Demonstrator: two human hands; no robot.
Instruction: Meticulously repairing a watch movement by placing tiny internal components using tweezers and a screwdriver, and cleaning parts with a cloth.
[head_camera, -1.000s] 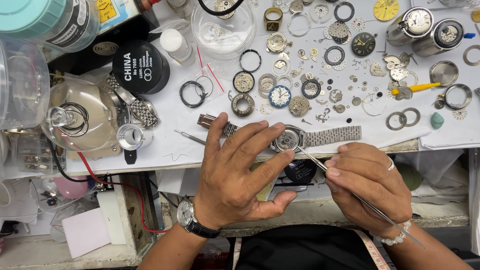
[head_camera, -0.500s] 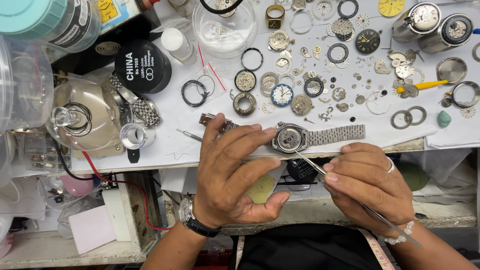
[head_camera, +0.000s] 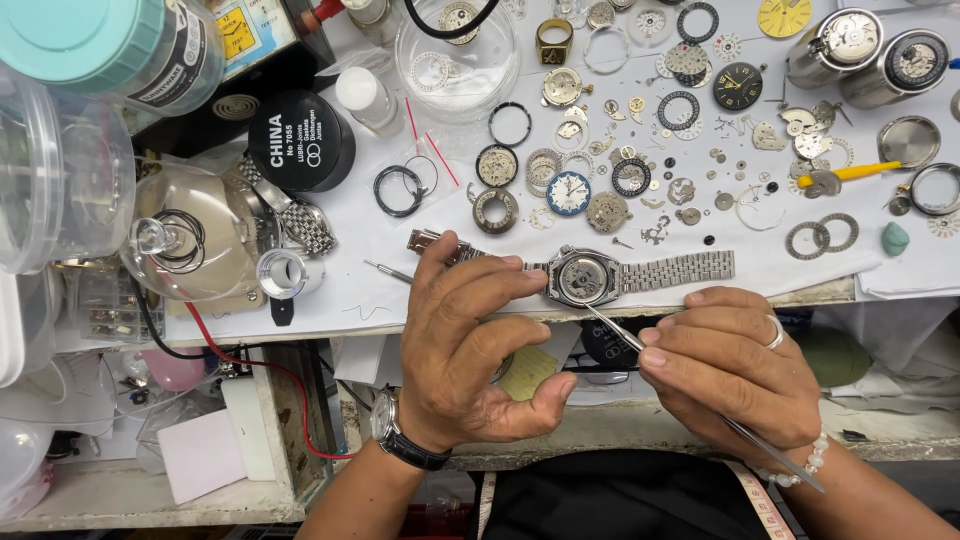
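Steel wristwatch (head_camera: 582, 277) lies face down at the front edge of the white work mat (head_camera: 340, 290), case back off, movement visible, metal link bracelet stretched out to the right. It sits between the two hands, just above both. Left hand (head_camera: 470, 345) curled, fingertips resting on the left side of the case and bracelet, thumb tucked under; wears a dark-strap watch on the wrist. Right hand (head_camera: 735, 365) pinched shut on thin tweezers (head_camera: 640, 345), tips reaching the open movement; ring and bead bracelet on that hand. Behind the watch: scattered dials, rings, gears, a blue-dial piece (head_camera: 568, 192). Black round tin (head_camera: 300, 140) back left, clear glass dome (head_camera: 190, 245) left.
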